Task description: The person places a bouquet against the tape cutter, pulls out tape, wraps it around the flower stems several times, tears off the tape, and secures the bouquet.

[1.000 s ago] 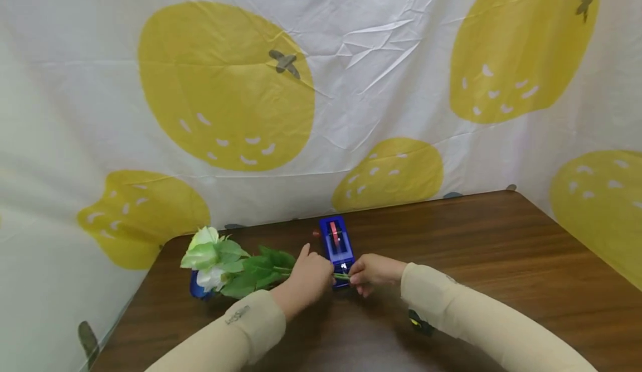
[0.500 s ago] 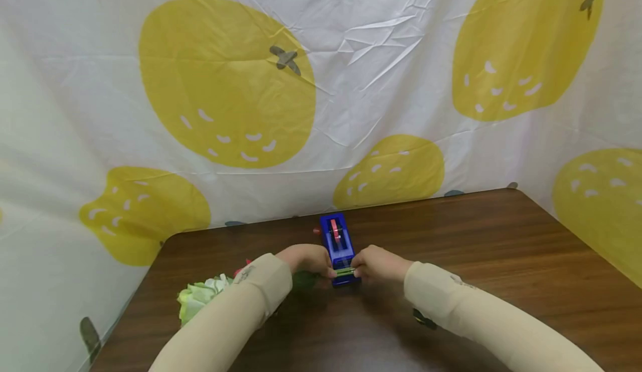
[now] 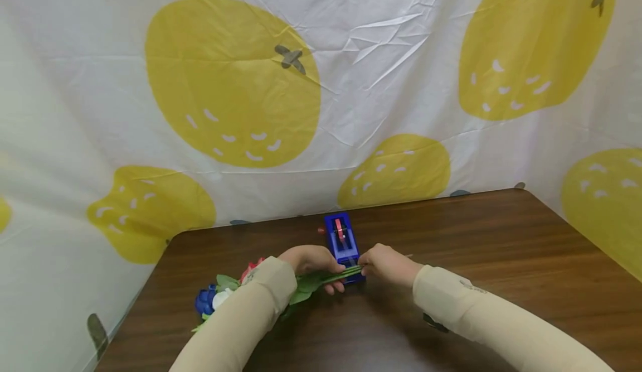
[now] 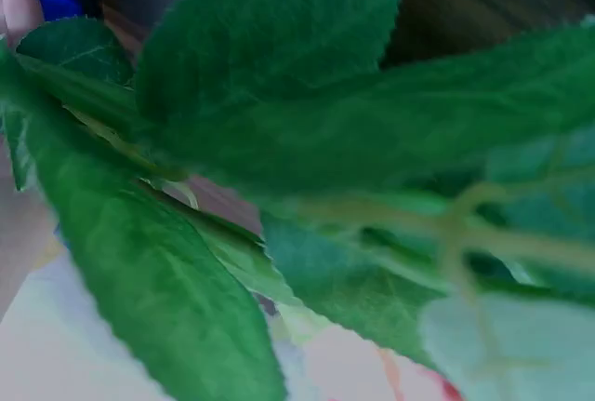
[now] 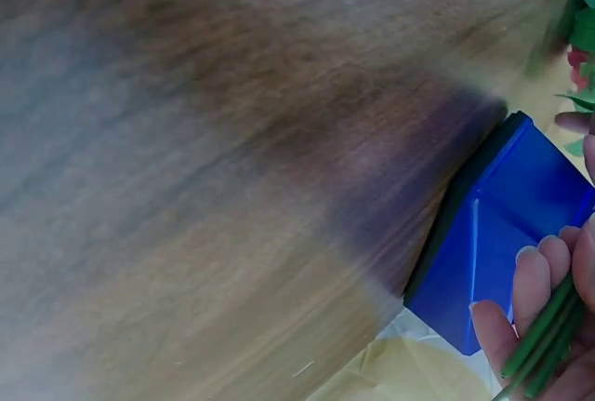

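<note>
A bunch of artificial flowers lies sideways across the front of a blue tape dispenser. My left hand holds its green stems, the thumb above and fingers showing below. My right hand pinches the stems near their cut ends; in the right wrist view the stem ends stick out from between its fingers. At the left, a blue flower, a white flower and a red flower show partly behind my left sleeve. Large green leaves fill the left wrist view, mostly hiding that hand.
The dispenser carries a tape roll with a red core, and a small red object is beside it. All stand on a dark brown wooden table. Behind hangs a white curtain printed with yellow fruit.
The bunch has turned: green-white blooms showed before, and now blue, white and red ones do. My left hand has rolled over around the stems, while my right stays at their ends.
</note>
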{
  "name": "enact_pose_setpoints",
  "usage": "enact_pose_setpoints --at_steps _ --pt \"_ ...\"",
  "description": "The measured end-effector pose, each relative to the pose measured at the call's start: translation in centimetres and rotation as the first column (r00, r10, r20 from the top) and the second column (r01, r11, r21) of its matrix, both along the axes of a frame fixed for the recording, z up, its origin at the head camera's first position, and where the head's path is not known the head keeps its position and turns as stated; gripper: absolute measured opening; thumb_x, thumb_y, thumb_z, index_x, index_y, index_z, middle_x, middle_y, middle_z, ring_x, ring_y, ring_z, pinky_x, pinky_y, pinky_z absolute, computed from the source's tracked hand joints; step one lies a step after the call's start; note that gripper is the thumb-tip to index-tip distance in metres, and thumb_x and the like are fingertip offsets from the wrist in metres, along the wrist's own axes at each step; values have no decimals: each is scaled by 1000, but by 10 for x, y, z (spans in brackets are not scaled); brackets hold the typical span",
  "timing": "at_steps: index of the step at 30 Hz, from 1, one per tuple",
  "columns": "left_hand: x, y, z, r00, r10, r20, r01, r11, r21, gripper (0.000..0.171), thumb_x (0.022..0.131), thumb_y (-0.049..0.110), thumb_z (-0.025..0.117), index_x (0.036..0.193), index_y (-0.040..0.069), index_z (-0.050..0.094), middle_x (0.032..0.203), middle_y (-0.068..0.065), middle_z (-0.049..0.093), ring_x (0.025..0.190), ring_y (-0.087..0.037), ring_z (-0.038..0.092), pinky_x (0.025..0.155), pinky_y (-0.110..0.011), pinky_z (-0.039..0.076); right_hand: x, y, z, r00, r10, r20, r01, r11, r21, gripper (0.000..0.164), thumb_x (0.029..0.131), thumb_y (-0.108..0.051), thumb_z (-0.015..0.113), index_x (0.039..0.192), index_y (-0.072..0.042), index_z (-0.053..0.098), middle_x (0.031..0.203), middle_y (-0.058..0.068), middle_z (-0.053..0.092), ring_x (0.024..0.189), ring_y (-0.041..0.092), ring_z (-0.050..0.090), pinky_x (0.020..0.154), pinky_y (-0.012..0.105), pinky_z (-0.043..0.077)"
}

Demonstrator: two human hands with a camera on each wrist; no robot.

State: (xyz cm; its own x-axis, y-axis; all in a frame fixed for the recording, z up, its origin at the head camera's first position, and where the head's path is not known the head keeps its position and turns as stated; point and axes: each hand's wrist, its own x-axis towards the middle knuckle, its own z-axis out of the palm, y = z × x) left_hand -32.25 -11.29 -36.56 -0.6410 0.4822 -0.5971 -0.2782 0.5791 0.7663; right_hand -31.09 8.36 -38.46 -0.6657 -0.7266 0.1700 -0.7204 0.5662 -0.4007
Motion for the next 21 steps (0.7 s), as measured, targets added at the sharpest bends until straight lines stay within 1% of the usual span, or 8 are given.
enact_pose_setpoints --at_steps 5,9,11,13,15,17,19,21 --pt "1 3 0 1000 31 -5 -31 998 -51 18 95 10 47 93 -3 59 72 -5 62 59 -8 55 59 -20 48 1 -1 -1 1000 -12 -29 13 1000 11 13 81 1 64 69 -3 61 61 1 55 54 3 39 51 18 36" --pt "2 4 0 999 39 -34 -40 998 -40 16 94 7 48 88 -2 60 71 -4 58 58 -7 52 57 -19 46 2 -1 1 999 -30 -17 31 999 16 12 80 1 64 69 -3 61 62 4 57 53 4 40 50 19 36" --pt "3 5 0 996 38 -75 -41 998 -39 17 93 7 49 89 -5 61 69 -3 58 58 -7 52 56 -18 45 2 -2 3 999 -41 2 41 999 19 12 81 0 65 69 -3 63 63 4 59 53 5 41 51 19 37" --pt "5 6 0 991 18 -135 -26 998 -60 20 93 7 49 91 -7 62 66 -2 57 56 -7 52 55 -18 45 2 -2 4 998 -55 28 54 998 26 11 81 -3 65 71 -3 64 64 4 61 54 5 42 51 19 38" --pt "8 6 1 977 -1 -214 -19 996 -92 21 93 8 51 92 -9 64 63 -1 57 55 -7 51 56 -19 47 1 -2 6 993 -78 90 76 997 26 8 81 -5 66 73 -4 66 67 4 63 55 6 44 52 20 41" --pt "12 7 1 954 -25 -299 -14 991 -130 22 92 9 52 91 -10 65 60 0 56 53 -7 51 58 -21 48 0 -1 9 982 -101 162 99 995 18 5 81 -7 67 77 -4 68 70 2 64 58 7 48 55 21 43" --pt "16 7 1 923 -33 -382 -28 988 -154 21 91 9 55 88 -9 66 59 -1 58 52 -7 51 58 -23 49 -1 0 12 958 -121 259 125 992 0 4 81 -8 67 79 -5 69 72 0 64 61 8 50 57 23 44" --pt "20 6 -1 885 -37 -464 -52 983 -177 20 89 10 58 84 -7 68 60 -4 61 51 -7 51 56 -22 48 -2 2 14 931 -120 344 133 991 -14 6 83 -10 65 82 -5 69 73 -2 62 64 8 51 58 24 45"
